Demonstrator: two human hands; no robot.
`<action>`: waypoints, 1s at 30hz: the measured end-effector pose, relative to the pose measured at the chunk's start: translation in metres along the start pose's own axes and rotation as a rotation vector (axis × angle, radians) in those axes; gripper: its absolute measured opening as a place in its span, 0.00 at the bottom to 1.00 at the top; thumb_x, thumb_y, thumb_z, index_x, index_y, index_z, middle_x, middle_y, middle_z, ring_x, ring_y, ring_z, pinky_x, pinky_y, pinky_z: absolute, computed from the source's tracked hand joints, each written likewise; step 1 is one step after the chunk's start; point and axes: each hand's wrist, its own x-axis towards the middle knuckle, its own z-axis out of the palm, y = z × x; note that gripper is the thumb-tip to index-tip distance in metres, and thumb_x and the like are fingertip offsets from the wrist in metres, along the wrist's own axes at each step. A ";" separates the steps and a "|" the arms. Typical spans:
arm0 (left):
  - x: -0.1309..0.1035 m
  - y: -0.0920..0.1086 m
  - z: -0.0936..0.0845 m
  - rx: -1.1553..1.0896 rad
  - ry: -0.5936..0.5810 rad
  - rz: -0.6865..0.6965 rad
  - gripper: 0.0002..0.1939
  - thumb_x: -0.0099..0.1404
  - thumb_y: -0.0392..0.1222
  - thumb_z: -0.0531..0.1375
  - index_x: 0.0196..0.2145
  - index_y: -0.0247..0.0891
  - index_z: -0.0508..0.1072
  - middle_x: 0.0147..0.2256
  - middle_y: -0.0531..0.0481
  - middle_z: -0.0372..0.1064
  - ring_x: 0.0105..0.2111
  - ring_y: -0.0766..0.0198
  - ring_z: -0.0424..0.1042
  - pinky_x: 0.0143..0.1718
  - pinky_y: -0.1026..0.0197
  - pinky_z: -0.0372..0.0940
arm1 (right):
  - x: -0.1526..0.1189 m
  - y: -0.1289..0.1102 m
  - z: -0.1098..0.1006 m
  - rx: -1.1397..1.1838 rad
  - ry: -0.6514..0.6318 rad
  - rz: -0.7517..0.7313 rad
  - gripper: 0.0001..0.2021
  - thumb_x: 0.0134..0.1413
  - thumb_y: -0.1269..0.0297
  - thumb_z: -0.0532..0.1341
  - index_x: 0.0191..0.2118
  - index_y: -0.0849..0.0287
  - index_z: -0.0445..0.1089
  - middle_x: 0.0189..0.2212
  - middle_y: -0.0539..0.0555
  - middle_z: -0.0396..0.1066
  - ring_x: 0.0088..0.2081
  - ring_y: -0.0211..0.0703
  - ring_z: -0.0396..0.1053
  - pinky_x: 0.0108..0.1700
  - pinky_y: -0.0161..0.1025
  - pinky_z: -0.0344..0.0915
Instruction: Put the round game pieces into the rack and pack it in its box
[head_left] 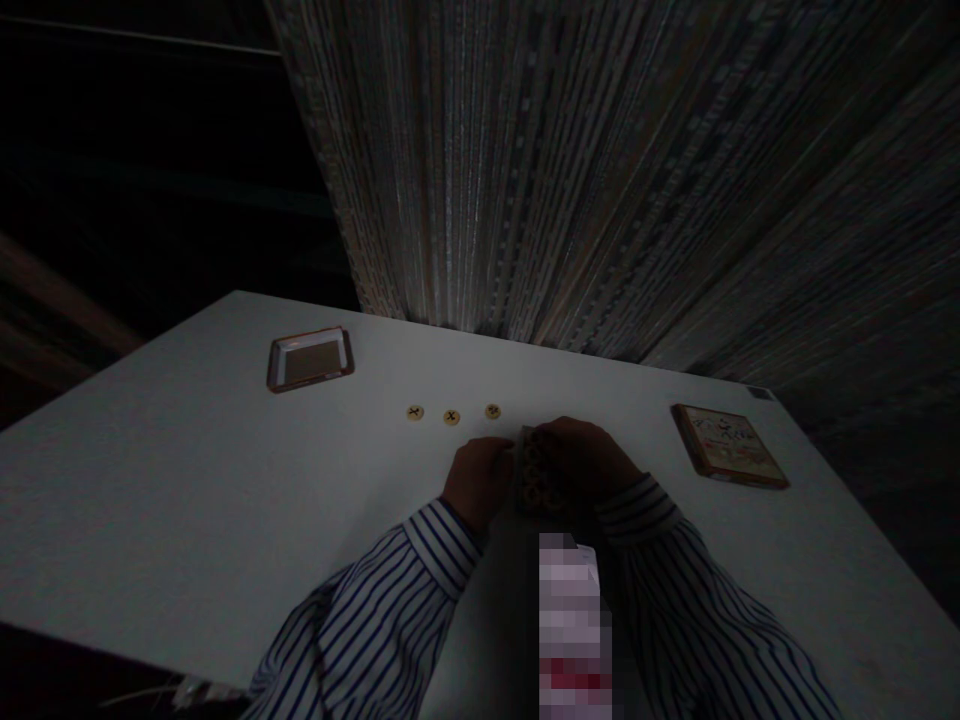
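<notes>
A small dark tray (pixel 519 492) holding several round wooden discs (pixel 533 492) is between my hands on the white table. My left hand (pixel 478 478) grips the tray's left edge with curled fingers. Over the tray's upper right side, my right hand (pixel 589 455) has its fingers bent down onto the discs. Its fingertips are in shadow, so what they pinch cannot be made out. Beyond my hands lie three loose discs with dark marks: a left disc (pixel 415 412), a middle disc (pixel 451 417) and a right disc (pixel 492 411).
An open box part (pixel 310 361) with a pale inside rests at the table's back left. A flat box (pixel 729 445) with a printed top lies to the right. Behind the table (pixel 225 500) hangs a streaked curtain (pixel 480 180). The scene is dim.
</notes>
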 end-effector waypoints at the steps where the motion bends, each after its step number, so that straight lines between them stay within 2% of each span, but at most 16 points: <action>1: 0.000 0.000 0.000 -0.001 -0.002 0.008 0.12 0.61 0.37 0.53 0.40 0.36 0.73 0.37 0.45 0.73 0.38 0.59 0.71 0.41 0.56 0.65 | 0.000 0.000 0.000 0.000 0.002 0.000 0.13 0.58 0.65 0.49 0.39 0.59 0.70 0.36 0.56 0.72 0.37 0.41 0.69 0.38 0.35 0.61; 13: -0.001 0.002 -0.001 0.018 0.034 -0.004 0.12 0.60 0.37 0.54 0.40 0.35 0.73 0.36 0.45 0.74 0.38 0.59 0.71 0.41 0.56 0.65 | 0.002 0.003 0.004 0.016 0.000 -0.034 0.12 0.58 0.67 0.50 0.39 0.58 0.70 0.37 0.56 0.71 0.37 0.40 0.69 0.38 0.34 0.61; 19: 0.000 0.000 0.000 0.001 -0.004 0.000 0.12 0.61 0.37 0.53 0.40 0.36 0.73 0.36 0.45 0.74 0.38 0.59 0.71 0.40 0.57 0.65 | 0.003 0.002 0.005 -0.003 0.009 -0.070 0.12 0.58 0.67 0.49 0.37 0.59 0.70 0.35 0.56 0.71 0.36 0.41 0.69 0.38 0.35 0.61; 24: -0.001 -0.002 0.002 0.022 0.041 0.001 0.12 0.60 0.36 0.53 0.40 0.37 0.73 0.37 0.45 0.73 0.39 0.59 0.71 0.41 0.56 0.65 | 0.005 0.005 0.007 0.015 0.008 -0.082 0.12 0.58 0.68 0.50 0.38 0.58 0.70 0.36 0.55 0.71 0.37 0.40 0.69 0.38 0.34 0.62; 30: 0.000 0.000 0.000 0.009 0.010 -0.004 0.12 0.60 0.37 0.53 0.40 0.36 0.73 0.36 0.45 0.74 0.38 0.58 0.71 0.41 0.56 0.65 | 0.004 0.004 0.008 0.054 0.035 -0.078 0.12 0.58 0.68 0.50 0.39 0.58 0.70 0.37 0.55 0.71 0.38 0.40 0.69 0.39 0.35 0.63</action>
